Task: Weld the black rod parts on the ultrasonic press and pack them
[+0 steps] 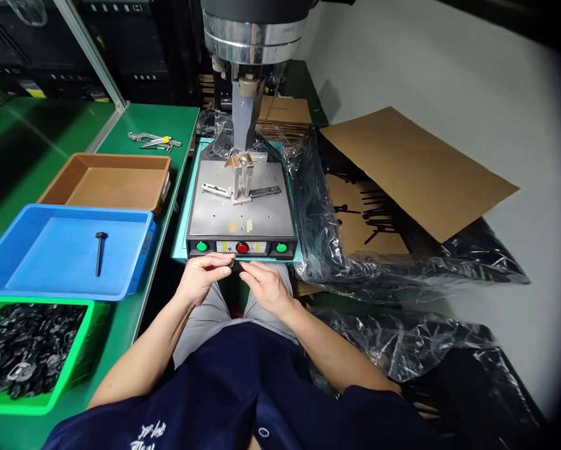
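A small black plastic part [235, 265] is pinched between my two hands, just in front of the press base; its exact kind is too small to make out. My left hand [205, 275] closes on its left side, thumb and forefinger together. On the other side, the fingertips of my right hand [265, 284] grip it too. Beyond my hands stands the machine base [240, 212], with two green buttons and a red one on its front. A metal fixture [242, 181] is mounted on its plate, under the machine's tool head [246, 106].
To the left are a brown tray [121, 181], a blue tray [65, 250] holding one black bolt-like part [100, 253], and a green basket [81, 350] of black parts. Pliers [153, 139] lie behind. At right, a plastic-lined box [313, 237] holds black rods under cardboard [416, 169].
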